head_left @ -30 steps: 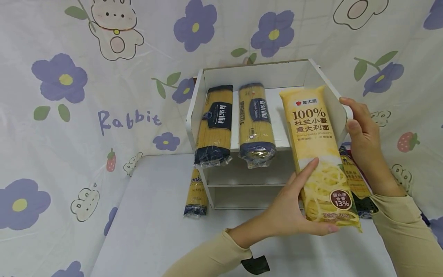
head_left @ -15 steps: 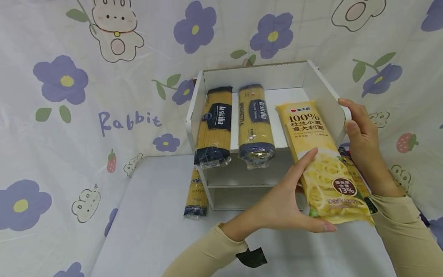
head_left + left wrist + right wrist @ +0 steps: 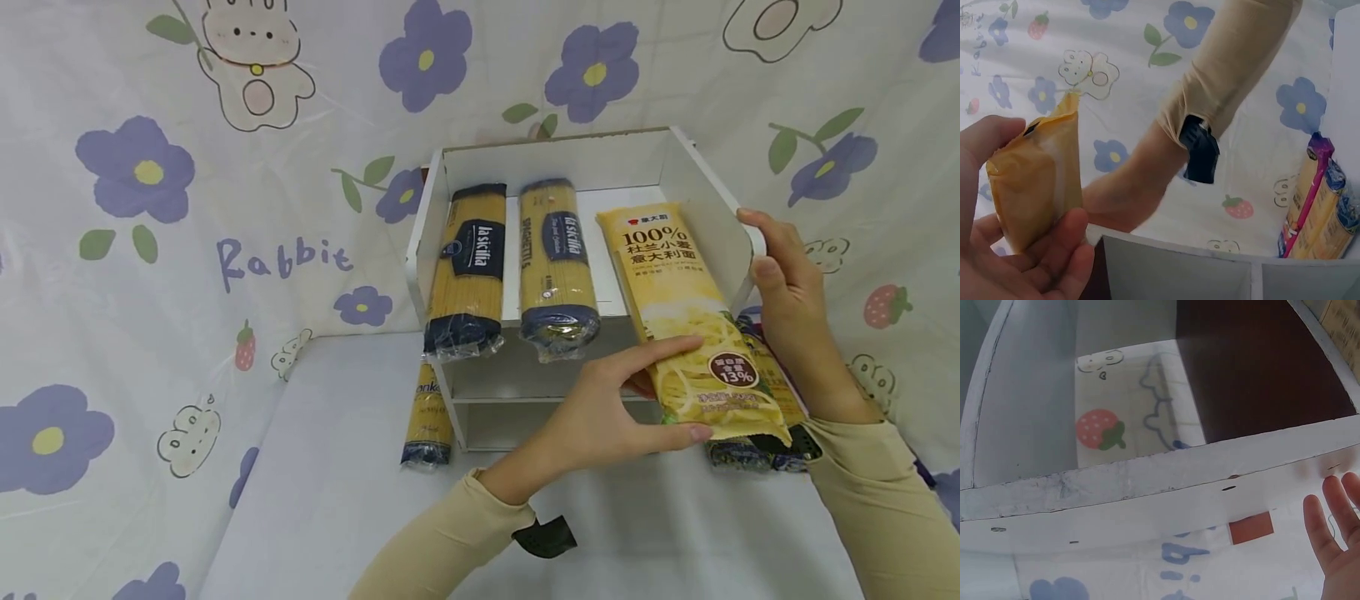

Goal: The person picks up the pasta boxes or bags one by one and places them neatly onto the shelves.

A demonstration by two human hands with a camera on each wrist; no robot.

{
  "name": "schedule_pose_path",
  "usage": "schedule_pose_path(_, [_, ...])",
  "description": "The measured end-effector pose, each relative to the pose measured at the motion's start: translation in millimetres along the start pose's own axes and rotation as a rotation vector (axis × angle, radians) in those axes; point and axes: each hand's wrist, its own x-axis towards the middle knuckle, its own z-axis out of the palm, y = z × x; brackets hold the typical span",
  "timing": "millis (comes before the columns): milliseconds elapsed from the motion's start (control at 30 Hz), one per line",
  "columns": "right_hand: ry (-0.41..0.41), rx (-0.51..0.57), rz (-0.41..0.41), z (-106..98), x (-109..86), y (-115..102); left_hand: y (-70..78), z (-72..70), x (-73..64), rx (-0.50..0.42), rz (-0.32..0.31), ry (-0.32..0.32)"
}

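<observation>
1. A white shelf unit [image 3: 615,162] stands with its open top level uppermost and lower compartments beneath.
2. On the left of that level lies a dark-labelled la sicilia pasta pack [image 3: 467,275]; to its right, apart, lies a la sicilia spaghetti pack [image 3: 557,258]. Their near ends overhang the front edge.
3. The yellow durum wheat spaghetti pack [image 3: 675,287] is over the right part of the top level, its near end beyond the front; whether its underside touches the shelf cannot be told.
4. Its long axis runs from far left to near right, printed front up, logo end far.
5. The left hand [image 3: 600,417] holds its near part, fingers partly spread around it, index finger on the front.
6. The right hand [image 3: 791,292] grips the right side wall's near edge, thumb and index finger slightly apart.
7. Further pasta packs stand left [image 3: 427,417] and right [image 3: 772,367] of the unit.
</observation>
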Motion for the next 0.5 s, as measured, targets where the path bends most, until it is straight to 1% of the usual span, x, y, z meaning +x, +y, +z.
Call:
schedule_pose_path(67, [-0.006,-0.001,0.004,-0.2,-0.4,0.3,-4.0,-0.4,1.9,-0.002,0.001,0.003])
schedule_pose_path(233, [-0.008,-0.004,-0.005,-1.1,-0.3,0.8,-9.2,-1.4,7.7,0.061,0.028,-0.005])
schedule_pose_path(400, [-0.008,-0.008,-0.016,-1.7,0.3,1.9,-10.8,-3.0,10.0,0.118,0.015,-0.021])
schedule_pose_path(500, [-0.012,-0.002,-0.009,-1.3,0.1,2.4,-8.1,-3.9,6.0,0.064,-0.014,-0.040])
